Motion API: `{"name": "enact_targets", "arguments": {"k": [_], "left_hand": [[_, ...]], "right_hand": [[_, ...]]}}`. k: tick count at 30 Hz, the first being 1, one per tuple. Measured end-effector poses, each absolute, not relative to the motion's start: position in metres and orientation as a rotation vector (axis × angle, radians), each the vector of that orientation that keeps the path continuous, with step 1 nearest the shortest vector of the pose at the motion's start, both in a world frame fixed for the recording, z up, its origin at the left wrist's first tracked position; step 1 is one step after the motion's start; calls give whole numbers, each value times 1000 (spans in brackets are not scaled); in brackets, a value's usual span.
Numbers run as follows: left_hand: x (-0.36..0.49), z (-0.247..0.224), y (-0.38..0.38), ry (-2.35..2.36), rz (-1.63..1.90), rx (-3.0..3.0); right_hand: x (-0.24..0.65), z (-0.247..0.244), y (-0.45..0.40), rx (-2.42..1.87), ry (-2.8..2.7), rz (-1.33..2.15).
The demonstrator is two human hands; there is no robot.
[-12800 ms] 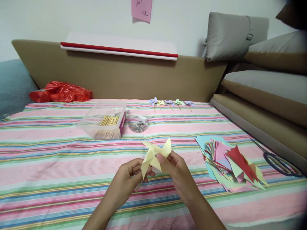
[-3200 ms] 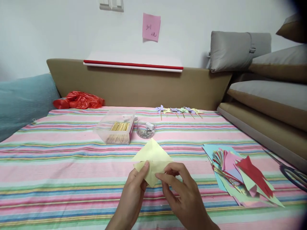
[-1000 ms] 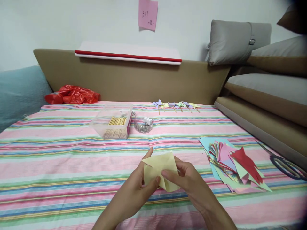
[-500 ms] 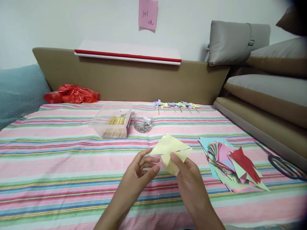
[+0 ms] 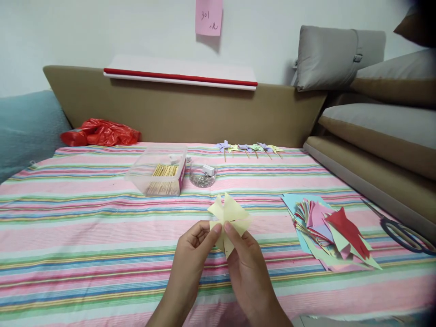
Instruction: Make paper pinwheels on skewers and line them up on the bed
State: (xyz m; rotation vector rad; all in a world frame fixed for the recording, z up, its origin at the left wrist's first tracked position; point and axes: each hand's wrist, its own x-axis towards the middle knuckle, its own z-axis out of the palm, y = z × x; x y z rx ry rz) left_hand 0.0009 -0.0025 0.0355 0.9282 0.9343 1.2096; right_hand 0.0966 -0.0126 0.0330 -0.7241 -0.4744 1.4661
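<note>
A pale yellow paper (image 5: 234, 211) with slits cut in from its corners is held up above the striped cloth, near the middle of the view. My left hand (image 5: 194, 250) pinches its left side between thumb and fingers. On the right side, my right hand (image 5: 247, 259) grips the same paper, its thumb pressed near the centre. Both thumb tips lie close together on the paper. The fingers behind the sheet are partly hidden.
A clear box of wooden sticks (image 5: 165, 175) and a round tub of pins (image 5: 203, 177) stand beyond my hands. Finished pinwheels (image 5: 245, 149) lie at the back. Coloured papers (image 5: 327, 231) and scissors (image 5: 402, 232) lie to the right.
My left hand, open before, has closed on the paper's left side. My right hand and the paper have moved left and the paper has turned.
</note>
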Motion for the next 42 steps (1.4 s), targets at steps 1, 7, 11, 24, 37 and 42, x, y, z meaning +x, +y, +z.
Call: {"name": "enact_targets", "arguments": {"k": [1, 7, 11, 24, 37, 42], "left_hand": [[1, 35, -3, 941, 1213, 921], [2, 37, -6, 999, 1270, 884], [3, 41, -7, 1060, 1295, 927], [2, 38, -8, 982, 1208, 922], [4, 36, -6, 1127, 1254, 879], [3, 34, -6, 1086, 1260, 903]], "right_hand": [[96, 32, -13, -735, -472, 1467], [98, 32, -12, -839, -507, 1413], [103, 33, -11, -837, -506, 1424], [109, 39, -10, -668, -571, 1595], [106, 29, -7, -899, -525, 1452], [106, 34, -7, -892, -419, 1452]]}}
